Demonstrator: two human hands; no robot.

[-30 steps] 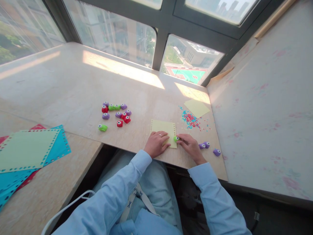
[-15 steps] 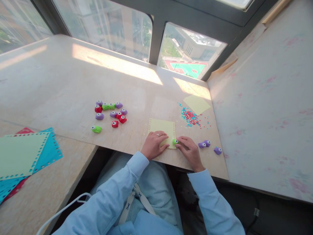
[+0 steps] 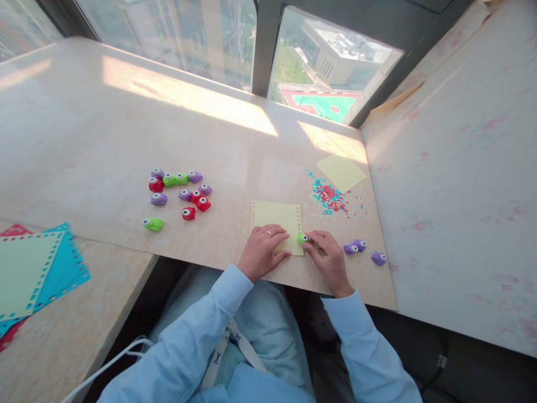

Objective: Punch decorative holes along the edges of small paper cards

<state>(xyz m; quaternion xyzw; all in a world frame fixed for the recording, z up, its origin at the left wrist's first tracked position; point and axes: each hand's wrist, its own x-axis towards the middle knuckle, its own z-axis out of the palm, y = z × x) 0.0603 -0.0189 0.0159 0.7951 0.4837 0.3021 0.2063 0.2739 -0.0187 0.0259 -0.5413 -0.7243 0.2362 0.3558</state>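
Observation:
A pale yellow sheet of paper (image 3: 274, 212) lies on the counter, with small holes along its left, top and right edges. My left hand (image 3: 263, 251) rests on the sheet's lower left part, fingers stretched out and pressing it flat. My right hand (image 3: 329, 260) pinches a small green craft punch (image 3: 302, 238) between thumb and fingers. The punch sits at the sheet's right edge, near the lower corner. The holes under the punch are hidden.
Red and blue paper bits (image 3: 329, 197) are scattered beyond my right hand, beside a blank yellow sheet (image 3: 342, 172). Purple punches (image 3: 378, 258) lie at right, several coloured punches (image 3: 195, 196) at left. Punched sheets (image 3: 69, 266) lie far left. A wall (image 3: 453, 196) bounds the right.
The green punch has shifted slightly away from me along the sheet's right edge, with my right hand. My left hand stays on the paper. The camera view has tilted downward a little.

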